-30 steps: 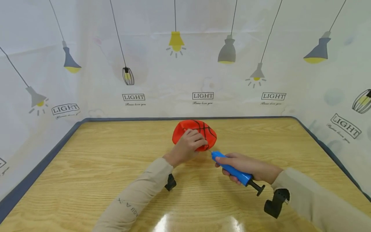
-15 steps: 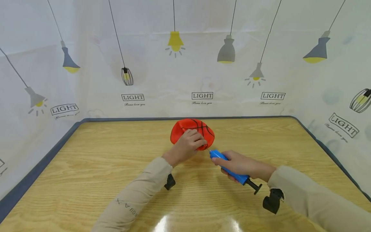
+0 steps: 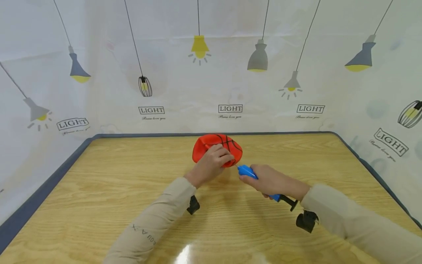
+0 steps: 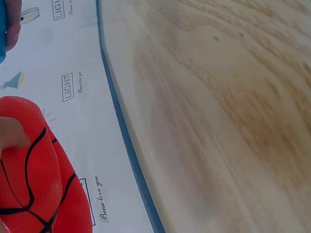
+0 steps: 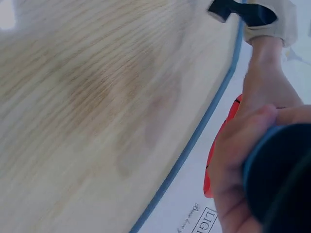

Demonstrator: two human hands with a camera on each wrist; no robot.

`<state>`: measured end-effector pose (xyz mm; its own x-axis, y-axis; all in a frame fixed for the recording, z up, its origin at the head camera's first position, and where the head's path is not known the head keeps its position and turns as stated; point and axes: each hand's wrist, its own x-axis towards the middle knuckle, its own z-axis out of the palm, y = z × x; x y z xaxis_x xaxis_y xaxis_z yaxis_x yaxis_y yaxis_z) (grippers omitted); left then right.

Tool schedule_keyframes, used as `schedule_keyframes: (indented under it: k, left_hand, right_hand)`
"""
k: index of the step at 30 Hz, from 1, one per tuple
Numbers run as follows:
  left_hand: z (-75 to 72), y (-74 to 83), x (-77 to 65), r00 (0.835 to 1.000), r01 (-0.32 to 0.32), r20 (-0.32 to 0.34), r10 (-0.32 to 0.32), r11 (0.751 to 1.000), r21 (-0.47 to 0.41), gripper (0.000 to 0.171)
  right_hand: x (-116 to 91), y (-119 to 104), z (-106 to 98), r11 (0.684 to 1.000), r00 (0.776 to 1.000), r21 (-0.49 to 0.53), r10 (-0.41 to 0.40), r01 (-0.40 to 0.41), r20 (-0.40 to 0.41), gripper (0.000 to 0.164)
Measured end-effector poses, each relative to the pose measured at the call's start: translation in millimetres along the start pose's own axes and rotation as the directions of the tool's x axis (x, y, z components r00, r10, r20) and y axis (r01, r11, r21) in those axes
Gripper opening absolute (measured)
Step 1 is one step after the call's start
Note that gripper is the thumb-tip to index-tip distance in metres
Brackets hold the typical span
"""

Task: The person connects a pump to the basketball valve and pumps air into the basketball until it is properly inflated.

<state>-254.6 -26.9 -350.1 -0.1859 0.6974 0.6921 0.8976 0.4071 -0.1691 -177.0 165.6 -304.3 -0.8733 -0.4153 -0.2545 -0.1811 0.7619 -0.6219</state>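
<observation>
A deflated red basketball [image 3: 211,140] with black lines is held up over the far half of the table, its side dented. My left hand [image 3: 211,164] pinches it near its lower right edge. Wrapped in my right hand [image 3: 271,180] is a blue hand pump [image 3: 245,171], whose black plunger handle [image 3: 290,202] sticks out toward me. A thin needle at the pump's tip reaches the ball beside my left fingers. In the left wrist view the ball [image 4: 46,184] shows slack, folded sides. The pump's dark rear end [image 5: 284,170] fills the right wrist view's corner.
Under both arms lies a wood-grain table [image 3: 115,190] with a dark blue edge strip [image 3: 148,135]. A white curtain [image 3: 178,84] printed with lamps surrounds it on the back and sides. Black wrist cameras [image 3: 306,221] hang below both sleeves.
My right hand and the pump have shifted a little left and up, with the hand rolling over more of the barrel. The ball has moved slightly left and up; my left hand still pinches it.
</observation>
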Motion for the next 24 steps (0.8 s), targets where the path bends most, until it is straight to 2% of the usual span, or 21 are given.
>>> schedule_keyframes:
  k: [3,6,8,11,15,17,20,24]
  left_hand:
    - [1.0,-1.1,0.1,1.000,-0.005,-0.002,0.005,1.000,-0.022,0.018]
    - [2.2,-1.4,-0.1,1.000,-0.027,-0.006,0.027,0.999,-0.044,0.018]
    - [2.2,-1.7,-0.4,0.999,-0.031,-0.009,0.031,0.998,-0.053,0.019]
    - [1.2,-3.3,-0.6,1.000,-0.025,-0.016,0.024,0.998,-0.054,0.018]
    - [-1.3,-5.5,-1.8,0.999,-0.015,-0.036,0.014,0.999,-0.032,0.016]
    - [-2.3,-5.7,-2.6,0.998,-0.020,-0.052,0.019,1.000,-0.022,0.016]
    - [-4.0,-5.5,-2.2,0.996,-0.027,-0.082,0.024,0.999,-0.027,0.016]
    - [-4.9,-4.7,1.5,0.993,-0.021,-0.113,0.014,0.998,-0.060,0.017]
  right_hand:
    - [0,2,-2,0.986,0.998,0.165,0.019,-0.029,0.065,0.035]
    - [0,4,-3,0.972,0.995,0.229,0.029,-0.050,0.095,0.038]
    - [1,4,-3,0.979,0.996,0.197,0.035,-0.050,0.081,0.037]
    - [5,4,0,0.997,1.000,0.077,0.000,-0.002,0.024,0.034]
    - [10,1,3,0.995,0.997,-0.075,-0.062,0.058,-0.042,0.032]
    - [10,-2,4,0.995,0.997,-0.080,-0.064,0.060,-0.046,0.033]
    - [9,-4,3,0.997,0.999,0.066,-0.036,0.035,0.002,0.033]
    - [7,-6,0,0.949,0.996,0.316,-0.028,-0.001,0.087,0.036]
